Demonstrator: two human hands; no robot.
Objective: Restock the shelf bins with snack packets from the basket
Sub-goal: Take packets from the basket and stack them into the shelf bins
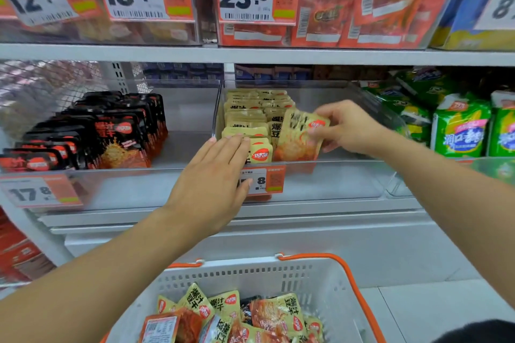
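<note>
A clear shelf bin holds rows of yellow snack packets standing upright. My right hand pinches one yellow packet by its top right corner, tilted, at the front right of the rows. My left hand reaches over the bin's front wall with straight fingers, the fingertips resting on the tops of the front packets. Below, a white basket with orange handles holds several yellow and orange snack packets.
The bin to the left holds black snack packets. Green bags stand to the right. Red packets fill the upper shelf behind price tags. A price tag hangs on the yellow bin's front. The right half of that bin's floor is bare.
</note>
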